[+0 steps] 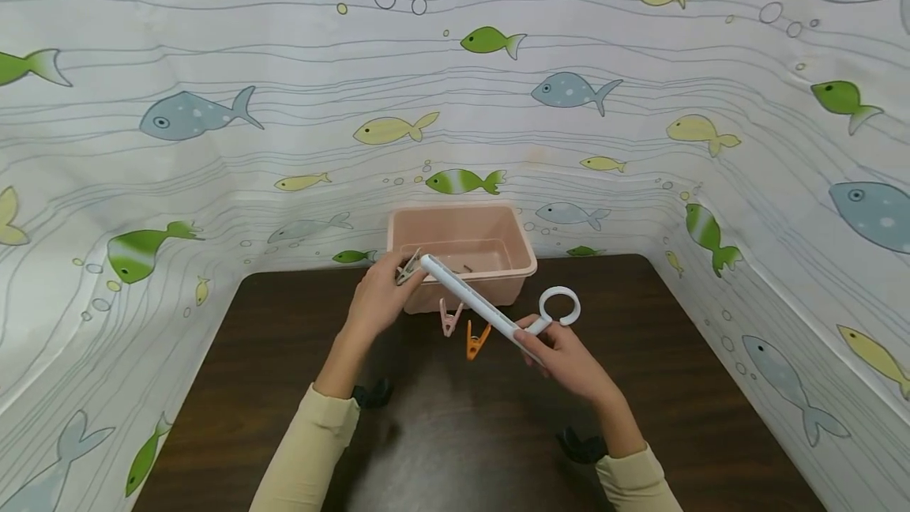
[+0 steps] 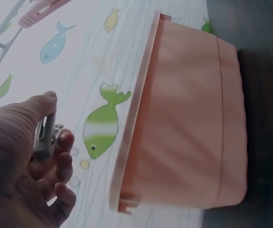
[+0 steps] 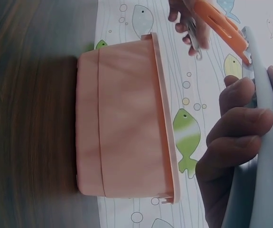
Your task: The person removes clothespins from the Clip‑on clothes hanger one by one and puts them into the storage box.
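My left hand [image 1: 377,295] pinches a pale grey clothespin [image 1: 407,267] between thumb and fingers, in front of the basket's left side. The left wrist view shows that clothespin [image 2: 45,137] close up. In my right hand [image 1: 569,362] is a white folding clip hanger [image 1: 476,303], gripped near its lower right end and slanting up to the left. Its round hook [image 1: 562,291] sticks out to the right. A pink clothespin [image 1: 449,318] and an orange clothespin [image 1: 475,342] hang from the bar. The bar's upper end is beside the left fingertips; whether they touch cannot be told.
A pink plastic basket [image 1: 526,269] stands at the back of the dark wooden table [image 1: 455,449], behind the hanger. Something small lies inside it, too small to make out. Fish-patterned cloth [image 1: 455,101] walls the back and sides. Black straps [image 1: 373,393] show at both wrists.
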The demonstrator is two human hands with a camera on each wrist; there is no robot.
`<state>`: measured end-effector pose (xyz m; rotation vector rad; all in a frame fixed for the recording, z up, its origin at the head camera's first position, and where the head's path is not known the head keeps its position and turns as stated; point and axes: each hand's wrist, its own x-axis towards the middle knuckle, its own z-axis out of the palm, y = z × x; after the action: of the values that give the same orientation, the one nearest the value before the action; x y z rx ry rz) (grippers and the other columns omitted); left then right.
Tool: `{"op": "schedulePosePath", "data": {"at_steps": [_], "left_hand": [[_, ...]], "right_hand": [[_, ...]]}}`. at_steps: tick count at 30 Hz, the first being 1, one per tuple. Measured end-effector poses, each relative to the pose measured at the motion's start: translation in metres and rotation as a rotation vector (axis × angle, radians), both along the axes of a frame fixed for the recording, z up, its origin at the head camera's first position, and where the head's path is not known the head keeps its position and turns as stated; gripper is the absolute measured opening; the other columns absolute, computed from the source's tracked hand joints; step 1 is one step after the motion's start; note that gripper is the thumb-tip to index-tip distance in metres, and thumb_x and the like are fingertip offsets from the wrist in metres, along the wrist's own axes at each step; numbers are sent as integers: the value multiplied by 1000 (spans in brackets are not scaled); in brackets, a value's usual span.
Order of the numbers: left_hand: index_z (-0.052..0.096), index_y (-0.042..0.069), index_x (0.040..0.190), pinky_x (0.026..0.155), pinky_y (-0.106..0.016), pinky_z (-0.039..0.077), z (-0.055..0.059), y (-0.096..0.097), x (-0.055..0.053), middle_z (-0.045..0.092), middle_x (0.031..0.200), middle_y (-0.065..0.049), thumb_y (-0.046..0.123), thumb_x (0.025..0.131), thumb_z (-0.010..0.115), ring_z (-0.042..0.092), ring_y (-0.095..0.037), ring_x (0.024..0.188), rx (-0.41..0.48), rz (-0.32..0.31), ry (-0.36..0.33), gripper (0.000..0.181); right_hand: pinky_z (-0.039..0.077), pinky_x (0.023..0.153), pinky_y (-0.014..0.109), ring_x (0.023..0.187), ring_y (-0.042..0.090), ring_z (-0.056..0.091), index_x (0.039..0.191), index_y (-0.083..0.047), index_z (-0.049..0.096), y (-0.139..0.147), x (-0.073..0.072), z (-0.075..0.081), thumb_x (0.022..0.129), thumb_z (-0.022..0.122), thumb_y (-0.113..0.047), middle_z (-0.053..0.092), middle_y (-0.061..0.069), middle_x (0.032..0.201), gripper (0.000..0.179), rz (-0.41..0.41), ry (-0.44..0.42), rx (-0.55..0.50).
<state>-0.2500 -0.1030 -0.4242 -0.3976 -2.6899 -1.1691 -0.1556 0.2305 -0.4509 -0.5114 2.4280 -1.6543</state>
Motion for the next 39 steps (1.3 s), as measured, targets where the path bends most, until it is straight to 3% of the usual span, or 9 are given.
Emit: {"op": "schedulePosePath", "data": {"at_steps": [7, 9, 13, 16, 21, 27, 33, 39], "left_hand": [[71, 15, 135, 78, -49, 54, 7, 18, -22, 76, 120, -7, 35, 104, 74, 66, -25, 87, -128, -32, 30, 38], [70, 16, 138, 77, -49, 55, 7, 22, -27, 77, 123, -8, 34, 104, 73, 67, -26, 88, -167, -47, 40, 39], [67, 18, 147, 87, -53, 59, 7, 26, -38, 73, 138, -8, 32, 105, 74, 73, -29, 107, -221, -70, 36, 45], [67, 15, 146, 89, -55, 60, 8, 27, -46, 72, 138, -10, 33, 104, 74, 73, -32, 115, -232, -74, 28, 46], [72, 10, 133, 81, -54, 59, 7, 29, -57, 75, 122, -12, 39, 105, 72, 73, -32, 100, -229, -68, 36, 40], [70, 11, 136, 76, -49, 56, 3, 27, -64, 76, 111, -10, 33, 107, 70, 68, -27, 89, -271, -77, 1, 37], [71, 12, 111, 63, -39, 46, -2, 26, -69, 69, 90, -6, 37, 107, 69, 59, -22, 73, -304, -83, -23, 26], [68, 13, 136, 68, -42, 53, -5, 29, -74, 74, 103, -9, 38, 108, 68, 64, -24, 80, -278, -83, 0, 38]], "right_hand": [[47, 50, 30, 58, 8, 50, 125, -19, 67, 4, 3, -2, 114, 57, -30, 64, 6, 85, 19, 2, 5, 5], [47, 49, 30, 57, 9, 50, 124, -19, 67, 6, 3, -2, 114, 57, -31, 64, 6, 85, 19, -10, 6, 8], [47, 49, 33, 57, 10, 50, 124, -20, 67, 9, 3, -2, 114, 57, -32, 64, 6, 85, 19, -25, 8, 16], [47, 49, 36, 57, 9, 50, 124, -19, 68, 10, 3, -3, 114, 58, -32, 64, 6, 84, 19, -34, 1, 15], [47, 50, 32, 58, 9, 50, 125, -18, 67, 10, 3, -4, 114, 58, -32, 64, 6, 84, 20, -27, -11, 14], [48, 50, 39, 57, 10, 50, 123, -18, 67, 12, 3, -1, 113, 59, -32, 64, 6, 84, 19, -55, -8, 12], [48, 49, 36, 57, 10, 50, 123, -15, 67, 18, 3, 1, 113, 59, -31, 64, 6, 83, 20, -78, -2, 15], [47, 48, 35, 57, 11, 51, 124, -11, 67, 21, 2, 2, 113, 59, -29, 63, 9, 83, 22, -79, 3, 8]]}}
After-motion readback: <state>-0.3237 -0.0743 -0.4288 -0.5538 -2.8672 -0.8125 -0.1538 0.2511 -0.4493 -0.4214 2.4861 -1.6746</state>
